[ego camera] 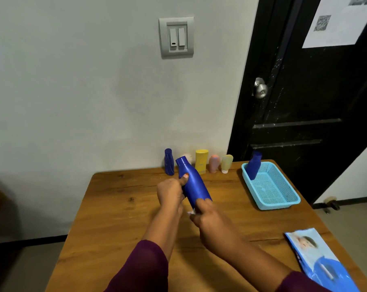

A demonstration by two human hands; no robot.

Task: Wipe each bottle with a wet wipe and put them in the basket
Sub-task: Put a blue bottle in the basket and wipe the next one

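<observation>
Mid-wipe: your left hand [171, 192] grips the tall dark-blue plastic bottle [194, 182], tilted in the air left of the light-blue mesh plastic basket [279, 205], your right hand [208, 217] pinches the white wet wipe [191, 212] at its base; next, likely finish, then drop it in that basket.

Illumination: soft, even, moderately dim indoor light. A faint diffuse shadow lies on the wall [136, 87] at 12 o'clock, and soft shadows fall on the bench [115, 207] at 6 o'clock. Wide-angle distortion bows the door [304, 102] edge at 2 o'clock. The wipes pack [317, 258] at 5 o'clock is blurred.
</observation>
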